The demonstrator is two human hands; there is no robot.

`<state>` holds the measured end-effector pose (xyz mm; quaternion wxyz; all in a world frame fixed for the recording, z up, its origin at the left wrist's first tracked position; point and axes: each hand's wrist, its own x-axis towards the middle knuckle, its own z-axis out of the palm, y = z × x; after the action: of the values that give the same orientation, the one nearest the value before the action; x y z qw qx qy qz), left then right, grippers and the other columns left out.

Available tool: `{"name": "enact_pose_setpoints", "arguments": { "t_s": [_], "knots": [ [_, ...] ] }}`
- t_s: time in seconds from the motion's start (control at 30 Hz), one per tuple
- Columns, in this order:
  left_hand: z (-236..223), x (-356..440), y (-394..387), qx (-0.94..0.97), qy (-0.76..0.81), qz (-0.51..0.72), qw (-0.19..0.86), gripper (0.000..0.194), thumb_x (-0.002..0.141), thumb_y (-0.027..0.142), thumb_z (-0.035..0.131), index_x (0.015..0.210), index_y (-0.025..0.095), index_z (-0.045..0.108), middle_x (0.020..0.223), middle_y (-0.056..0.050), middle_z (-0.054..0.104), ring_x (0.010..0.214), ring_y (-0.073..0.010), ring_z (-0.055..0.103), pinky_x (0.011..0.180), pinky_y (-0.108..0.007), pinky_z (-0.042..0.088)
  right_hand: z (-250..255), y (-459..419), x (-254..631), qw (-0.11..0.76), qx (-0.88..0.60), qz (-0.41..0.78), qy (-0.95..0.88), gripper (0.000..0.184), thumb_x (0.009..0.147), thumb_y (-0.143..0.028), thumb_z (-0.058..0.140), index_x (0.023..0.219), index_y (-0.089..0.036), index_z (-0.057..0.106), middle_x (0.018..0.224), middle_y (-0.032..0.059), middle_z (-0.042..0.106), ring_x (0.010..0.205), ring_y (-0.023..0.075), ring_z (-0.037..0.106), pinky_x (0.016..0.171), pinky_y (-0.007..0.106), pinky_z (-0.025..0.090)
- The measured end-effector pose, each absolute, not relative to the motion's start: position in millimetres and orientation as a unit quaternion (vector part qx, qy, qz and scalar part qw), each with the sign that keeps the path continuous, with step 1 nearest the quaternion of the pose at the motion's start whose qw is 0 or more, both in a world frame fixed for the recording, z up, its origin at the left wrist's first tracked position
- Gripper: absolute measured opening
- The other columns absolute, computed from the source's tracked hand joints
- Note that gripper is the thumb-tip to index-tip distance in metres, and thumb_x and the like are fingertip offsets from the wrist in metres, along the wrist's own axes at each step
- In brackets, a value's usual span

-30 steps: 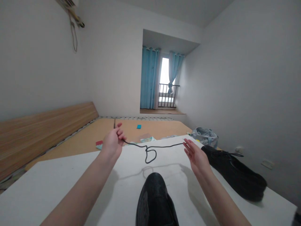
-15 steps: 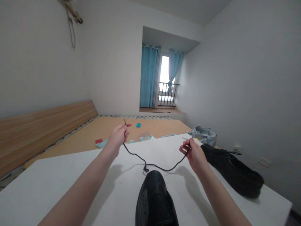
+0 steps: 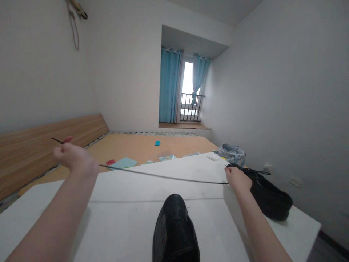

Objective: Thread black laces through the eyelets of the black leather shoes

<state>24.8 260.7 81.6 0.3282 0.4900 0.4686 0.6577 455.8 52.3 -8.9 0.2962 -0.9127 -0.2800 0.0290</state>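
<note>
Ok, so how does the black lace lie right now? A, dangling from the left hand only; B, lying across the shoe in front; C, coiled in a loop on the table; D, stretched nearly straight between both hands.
D: the black lace runs nearly straight from the left hand to the right hand.

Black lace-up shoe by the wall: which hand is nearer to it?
Right. The right hand sits right beside the black lace-up shoe, by its laced top, while the left hand is held far off to the left, the black shoelace stretched between them.
</note>
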Motion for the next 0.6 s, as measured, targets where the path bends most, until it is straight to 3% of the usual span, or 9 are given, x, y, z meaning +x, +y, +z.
{"name": "enact_pose_setpoints", "arguments": {
  "t_s": [0.1,0.17,0.23,0.3,0.37,0.43,0.53,0.6],
  "knots": [
    [83,30,260,0.473,0.501,0.677,0.259,0.033,0.091,0.034,0.019,0.092,0.024,0.05,0.056,0.0,0.043,0.056,-0.0151,0.043,0.046,-0.027,0.024,-10,61,453,0.323,-0.885,0.064,-0.328,0.027,0.091,-0.038,0.05,0.105,-0.017,0.058,0.109,0.0072,0.059,0.094,0.0198,0.057,0.082,0.041,0.047],
    [80,45,256,0.507,0.498,0.657,0.253,0.024,0.086,0.03,0.031,0.096,0.021,0.051,0.061,0.003,0.047,0.06,-0.0112,0.041,0.051,-0.027,0.025,-10,68,443,0.348,-0.845,0.114,-0.389,0.029,0.092,-0.038,0.046,0.106,-0.015,0.057,0.099,0.0061,0.061,0.082,0.0167,0.058,0.073,0.034,0.047],
    [76,65,249,0.563,0.476,0.617,0.276,0.035,0.078,0.021,0.04,0.113,0.021,0.045,0.071,0.004,0.05,0.059,-0.0094,0.041,0.053,-0.024,0.03,-9,72,431,0.362,-0.789,0.19,-0.458,0.033,0.093,-0.038,0.04,0.108,-0.013,0.056,0.085,0.0043,0.062,0.066,0.0131,0.055,0.062,0.028,0.044],
    [73,86,235,0.637,0.439,0.556,0.304,0.04,0.077,0.018,0.04,0.116,0.021,0.048,0.075,0.002,0.053,0.054,-0.0091,0.04,0.05,-0.022,0.03,-6,70,417,0.35,-0.721,0.291,-0.521,0.037,0.091,-0.041,0.04,0.109,-0.012,0.055,0.074,0.0023,0.062,0.055,0.0107,0.049,0.054,0.024,0.038],
    [71,103,216,0.719,0.392,0.465,0.335,0.029,0.072,0.017,0.045,0.094,0.019,0.063,0.072,0.001,0.057,0.058,-0.0107,0.047,0.052,-0.021,0.034,-3,64,403,0.313,-0.649,0.4,-0.567,0.038,0.086,-0.045,0.049,0.105,-0.013,0.055,0.068,0.001,0.064,0.049,0.0093,0.047,0.049,0.023,0.034],
    [70,115,190,0.792,0.343,0.349,0.366,0.016,0.065,0.018,0.054,0.072,0.017,0.068,0.066,0.0,0.061,0.058,-0.0128,0.051,0.053,-0.022,0.037,1,58,390,0.262,-0.583,0.491,-0.591,0.035,0.08,-0.047,0.057,0.093,-0.015,0.056,0.063,0.0007,0.065,0.046,0.0088,0.049,0.046,0.021,0.03],
    [67,129,149,0.923,0.178,0.009,0.34,0.024,0.071,0.022,0.05,0.08,0.022,0.072,0.073,0.001,0.067,0.062,-0.0129,0.054,0.057,-0.022,0.038,6,53,375,0.175,-0.505,0.59,-0.605,0.031,0.075,-0.045,0.063,0.078,-0.016,0.054,0.055,-0.0006,0.064,0.043,0.0092,0.054,0.044,0.02,0.027],
    [63,139,127,0.943,0.143,-0.073,0.29,0.028,0.074,0.027,0.049,0.088,0.023,0.073,0.075,0.0,0.069,0.061,-0.0132,0.055,0.054,-0.022,0.038,8,52,366,0.127,-0.468,0.631,-0.605,0.027,0.074,-0.041,0.064,0.075,-0.015,0.055,0.054,-0.0015,0.064,0.045,0.0093,0.057,0.044,0.02,0.028]
  ]
}}
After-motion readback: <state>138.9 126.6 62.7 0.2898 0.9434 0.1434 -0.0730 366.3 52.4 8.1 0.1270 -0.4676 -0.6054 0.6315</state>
